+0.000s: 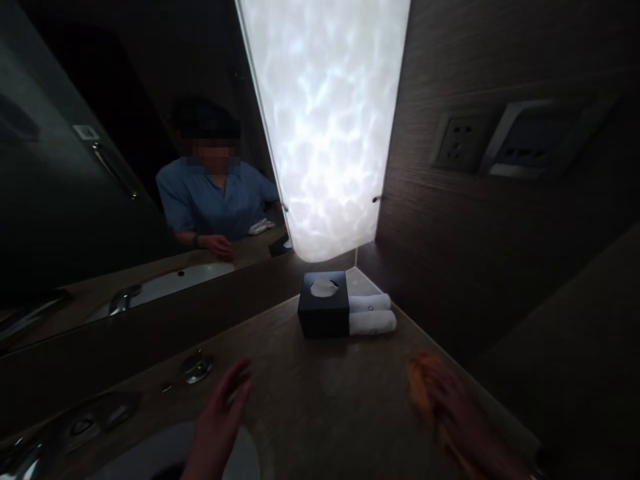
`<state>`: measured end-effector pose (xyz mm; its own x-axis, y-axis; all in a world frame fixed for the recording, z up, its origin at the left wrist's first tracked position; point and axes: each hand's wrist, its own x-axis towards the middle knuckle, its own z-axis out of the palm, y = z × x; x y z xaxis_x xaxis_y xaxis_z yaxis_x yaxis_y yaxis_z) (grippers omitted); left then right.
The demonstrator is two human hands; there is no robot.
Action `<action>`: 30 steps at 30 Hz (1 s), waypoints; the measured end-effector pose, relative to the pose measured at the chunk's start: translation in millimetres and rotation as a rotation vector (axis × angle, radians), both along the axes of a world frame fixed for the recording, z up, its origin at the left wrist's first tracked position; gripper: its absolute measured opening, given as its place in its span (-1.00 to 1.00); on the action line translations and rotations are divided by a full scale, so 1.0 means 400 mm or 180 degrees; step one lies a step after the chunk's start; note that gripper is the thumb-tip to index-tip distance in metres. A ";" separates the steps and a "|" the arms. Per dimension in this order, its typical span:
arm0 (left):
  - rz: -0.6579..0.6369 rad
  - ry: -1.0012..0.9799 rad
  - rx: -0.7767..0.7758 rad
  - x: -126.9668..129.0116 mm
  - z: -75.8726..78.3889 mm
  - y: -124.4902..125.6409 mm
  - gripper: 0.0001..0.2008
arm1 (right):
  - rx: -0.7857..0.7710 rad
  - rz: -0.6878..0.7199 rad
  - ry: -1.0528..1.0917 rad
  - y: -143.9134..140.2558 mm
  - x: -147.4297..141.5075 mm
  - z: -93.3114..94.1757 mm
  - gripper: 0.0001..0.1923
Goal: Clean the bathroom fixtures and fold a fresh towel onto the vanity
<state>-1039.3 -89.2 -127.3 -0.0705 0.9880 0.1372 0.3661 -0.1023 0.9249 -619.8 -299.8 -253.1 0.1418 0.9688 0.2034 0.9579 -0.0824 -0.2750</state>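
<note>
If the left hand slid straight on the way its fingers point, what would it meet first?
Bare counter first; then probably the dark tissue box, as the left hand points up and right toward it. Depth is unclear.

Left hand [220, 417] flat, fingers spread, over sink basin [150, 453] edge on brown countertop [325, 393]. Right hand [463, 417] presses orange cloth [420, 387] on countertop. Black tissue box [324, 303] touches two rolled white towels [371, 313] under lit wall panel [325, 120].

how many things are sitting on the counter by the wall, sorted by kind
tissue box: 1
rolled white towels: 2
orange cloth under the right hand: 1
total: 4
</note>
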 end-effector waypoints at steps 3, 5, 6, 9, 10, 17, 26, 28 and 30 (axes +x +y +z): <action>-0.0304 -0.0586 -0.0348 0.227 0.038 0.145 -0.41 | 0.0004 -0.0379 0.0066 0.072 0.010 0.036 -0.57; -0.0240 -0.0737 -0.0445 0.345 0.063 0.220 -0.39 | 0.0013 0.0544 0.0333 0.162 -0.109 0.052 -0.63; -0.0213 -0.0745 -0.0471 0.388 0.069 0.250 -0.41 | 0.0032 0.1104 0.0507 0.214 -0.179 0.060 -0.70; -0.0164 -0.0651 -0.0509 0.449 0.063 0.313 -0.52 | -0.0033 0.2217 0.0860 0.358 -0.316 0.093 -0.71; -0.0147 -0.0613 -0.0506 0.452 0.056 0.324 -0.55 | -0.0083 0.2299 0.0942 0.388 -0.321 0.106 -0.68; -0.0127 -0.0530 -0.0487 0.432 0.039 0.339 -0.60 | -0.0282 0.1566 0.1246 0.368 -0.066 0.159 -0.54; -0.0184 -0.0444 -0.0376 0.471 0.046 0.363 -0.57 | -0.0067 0.0672 -0.0416 0.626 0.035 0.152 -0.35; -0.0260 -0.0445 -0.0369 0.487 0.055 0.384 -0.57 | -0.0093 0.0613 -0.0504 0.630 0.050 0.168 -0.36; -0.0289 -0.0477 -0.0393 0.503 0.068 0.392 -0.56 | 0.0047 0.0650 -0.0526 0.587 0.047 0.163 -0.37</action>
<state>-838.3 67.8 -100.0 0.0092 0.9999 0.0093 0.2180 -0.0111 0.9759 -600.9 -65.1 -188.0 -0.0926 0.9707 0.2217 0.9863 0.1200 -0.1133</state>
